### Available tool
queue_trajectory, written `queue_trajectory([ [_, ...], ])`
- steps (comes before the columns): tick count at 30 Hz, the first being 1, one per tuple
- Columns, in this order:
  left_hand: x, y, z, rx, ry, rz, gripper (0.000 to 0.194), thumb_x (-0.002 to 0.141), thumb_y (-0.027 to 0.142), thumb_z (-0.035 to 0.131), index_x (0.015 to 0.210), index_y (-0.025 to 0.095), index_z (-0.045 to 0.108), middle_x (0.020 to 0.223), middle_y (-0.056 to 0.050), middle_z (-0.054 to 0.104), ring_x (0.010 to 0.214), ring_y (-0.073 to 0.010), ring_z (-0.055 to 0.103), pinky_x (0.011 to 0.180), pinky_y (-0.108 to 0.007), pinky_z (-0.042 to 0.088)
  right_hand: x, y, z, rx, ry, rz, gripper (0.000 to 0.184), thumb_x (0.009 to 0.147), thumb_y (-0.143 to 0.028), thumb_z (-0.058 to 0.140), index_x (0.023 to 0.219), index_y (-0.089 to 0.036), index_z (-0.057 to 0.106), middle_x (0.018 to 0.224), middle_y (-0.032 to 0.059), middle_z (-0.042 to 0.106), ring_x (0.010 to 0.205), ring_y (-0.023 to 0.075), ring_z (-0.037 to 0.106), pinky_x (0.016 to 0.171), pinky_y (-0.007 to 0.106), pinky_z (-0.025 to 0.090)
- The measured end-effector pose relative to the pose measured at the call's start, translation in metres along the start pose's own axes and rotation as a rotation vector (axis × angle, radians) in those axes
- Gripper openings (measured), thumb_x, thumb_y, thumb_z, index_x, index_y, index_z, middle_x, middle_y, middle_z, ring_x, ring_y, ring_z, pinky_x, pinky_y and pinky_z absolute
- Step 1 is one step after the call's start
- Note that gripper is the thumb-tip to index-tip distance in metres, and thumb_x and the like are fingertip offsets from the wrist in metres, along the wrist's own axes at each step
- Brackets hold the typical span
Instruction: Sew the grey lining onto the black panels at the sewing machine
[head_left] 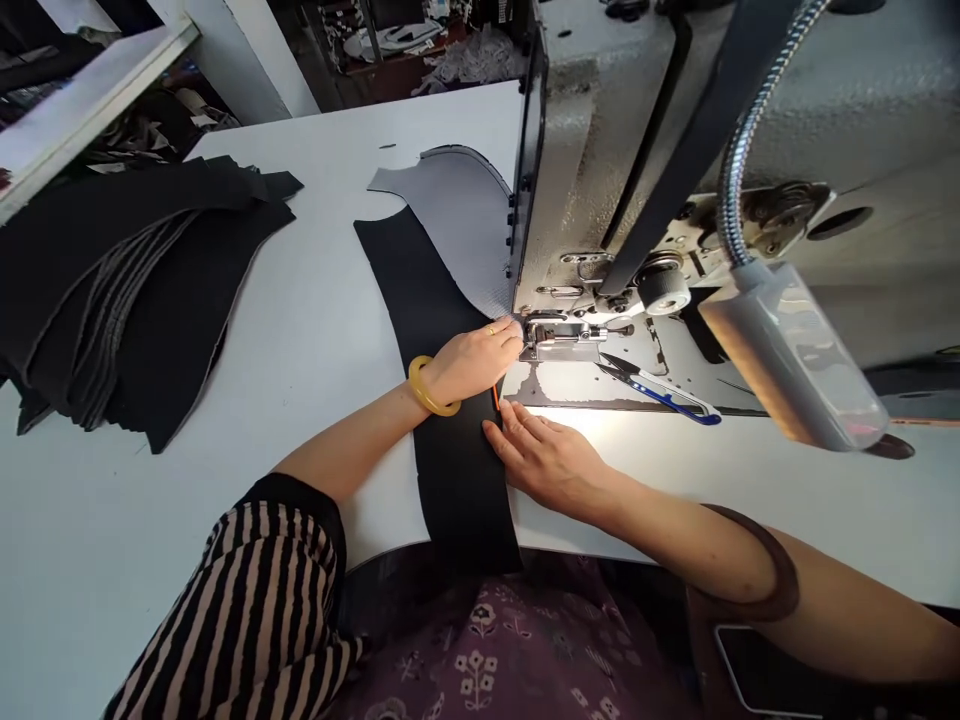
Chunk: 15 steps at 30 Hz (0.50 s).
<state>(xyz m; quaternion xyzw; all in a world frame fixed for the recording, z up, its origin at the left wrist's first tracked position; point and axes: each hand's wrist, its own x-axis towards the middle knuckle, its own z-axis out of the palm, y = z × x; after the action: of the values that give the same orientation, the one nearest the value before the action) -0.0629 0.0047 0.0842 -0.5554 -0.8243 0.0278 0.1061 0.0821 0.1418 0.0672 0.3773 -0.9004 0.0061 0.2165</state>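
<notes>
A long black fabric panel (465, 480) lies lengthwise on the table, its right edge running to the sewing machine's presser foot (536, 340). My left hand (476, 360), with a yellow bangle at the wrist, presses on the panel right beside the foot, fingers closed together. Lower along the same edge, my right hand (555, 465) has thumb and fingertips close together on the border. A thin orange strip (496, 398) shows between the two hands; its kind is unclear. A grey curved fabric piece (457, 205) extends beyond the black panel and meets it near the foot.
Blue-handled thread snips (660, 390) lie on the machine bed, right of the foot. A lamp (795, 360) on a flexible metal neck hangs over the right side. Stacked black fabric pieces (150, 290) occupy the table's left. The machine body (600, 150) rises at upper right.
</notes>
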Motion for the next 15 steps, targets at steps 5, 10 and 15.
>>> queue_trajectory([
  [5, 0.003, -0.001, 0.002, 0.008, -0.037, -0.008, 0.026, 0.097, 0.013, 0.037, 0.108, 0.007, 0.06, 0.123, -0.012, 0.061, 0.125, -0.0222, 0.051, 0.107, -0.031, 0.043, -0.001, 0.001, 0.002, 0.038, 0.052, 0.008, 0.035, 0.087, -0.019, 0.048, 0.113, 0.0, 0.062, 0.115, 0.0293, 0.061, 0.107, 0.031, 0.062, 0.085, 0.037, 0.054],
  [10, 0.004, 0.001, 0.005, 0.023, -0.015, 0.02, 0.031, 0.098, 0.013, 0.032, 0.108, 0.006, 0.06, 0.121, -0.014, 0.061, 0.122, -0.0207, 0.053, 0.111, -0.03, 0.038, -0.007, 0.001, 0.009, 0.003, 0.119, -0.038, 0.034, 0.085, -0.014, 0.046, 0.111, -0.003, 0.064, 0.113, 0.0232, 0.064, 0.108, 0.0287, 0.062, 0.089, 0.037, 0.053],
  [15, 0.005, -0.002, 0.003, 0.026, -0.009, 0.034, 0.029, 0.096, 0.011, 0.034, 0.099, 0.009, 0.063, 0.112, -0.01, 0.064, 0.118, -0.0197, 0.054, 0.107, -0.026, 0.039, -0.007, 0.013, 0.014, 0.025, 0.201, -0.075, 0.033, 0.089, -0.014, 0.04, 0.108, -0.007, 0.067, 0.114, 0.0187, 0.066, 0.103, 0.0264, 0.065, 0.085, 0.036, 0.055],
])
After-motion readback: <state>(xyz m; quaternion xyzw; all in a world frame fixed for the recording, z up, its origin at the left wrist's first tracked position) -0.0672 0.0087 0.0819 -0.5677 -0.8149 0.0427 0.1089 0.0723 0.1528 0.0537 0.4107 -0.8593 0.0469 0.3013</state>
